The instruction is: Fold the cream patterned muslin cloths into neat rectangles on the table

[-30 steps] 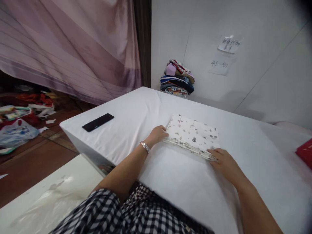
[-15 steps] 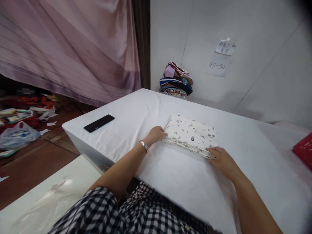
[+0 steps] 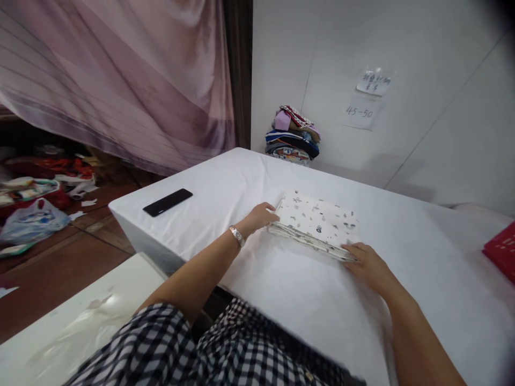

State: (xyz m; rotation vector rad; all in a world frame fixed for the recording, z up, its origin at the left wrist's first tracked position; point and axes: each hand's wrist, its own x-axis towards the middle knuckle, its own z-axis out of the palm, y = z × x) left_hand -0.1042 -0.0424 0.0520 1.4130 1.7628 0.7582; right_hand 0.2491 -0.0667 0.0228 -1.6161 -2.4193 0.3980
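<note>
A folded white cloth with small dark prints (image 3: 316,222) lies flat on the white-covered table (image 3: 306,300). My left hand (image 3: 259,215), with a metal bracelet on the wrist, grips the cloth's left edge. At the near right corner of the same cloth, my right hand (image 3: 368,264) holds on with its fingers tucked at the edge. Both forearms reach over the table from my checked clothing.
A black phone (image 3: 168,202) lies near the table's left edge. A stack of folded coloured fabrics (image 3: 293,134) sits at the far edge by the wall. A red object (image 3: 502,251) shows at the right. A white surface (image 3: 80,321) stands lower left; bags litter the floor.
My hands have shifted the folded cloth very slightly away from me; my grip on both ends is the same. The view has drifted a little.
</note>
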